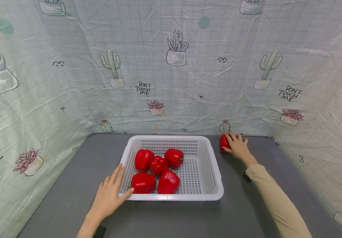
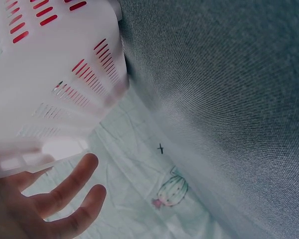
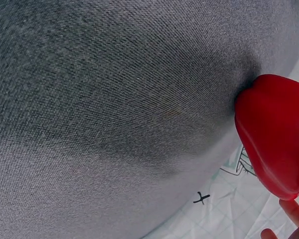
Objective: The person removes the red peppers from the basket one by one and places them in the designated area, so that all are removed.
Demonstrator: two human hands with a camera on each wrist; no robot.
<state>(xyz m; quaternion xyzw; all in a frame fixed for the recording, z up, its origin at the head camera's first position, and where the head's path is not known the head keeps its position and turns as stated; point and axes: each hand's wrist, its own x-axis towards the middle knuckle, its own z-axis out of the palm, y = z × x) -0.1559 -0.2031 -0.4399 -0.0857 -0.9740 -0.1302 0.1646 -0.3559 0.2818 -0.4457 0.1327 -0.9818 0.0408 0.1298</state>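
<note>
Fingers of your right hand [image 1: 238, 147] hold the outer red pepper [image 1: 224, 142], right of the white basket [image 1: 171, 197], near the counter's [image 1: 165, 218] back edge; your left hand [image 1: 109, 193] lies spread at the basket's left rim, fingers nearly straight. You appear to be at the grasping step; the next move likely calls for a secure pinch before lifting; the pepper's stem end is hidden, so its pointing and long axis can't fairly be judged.
</note>
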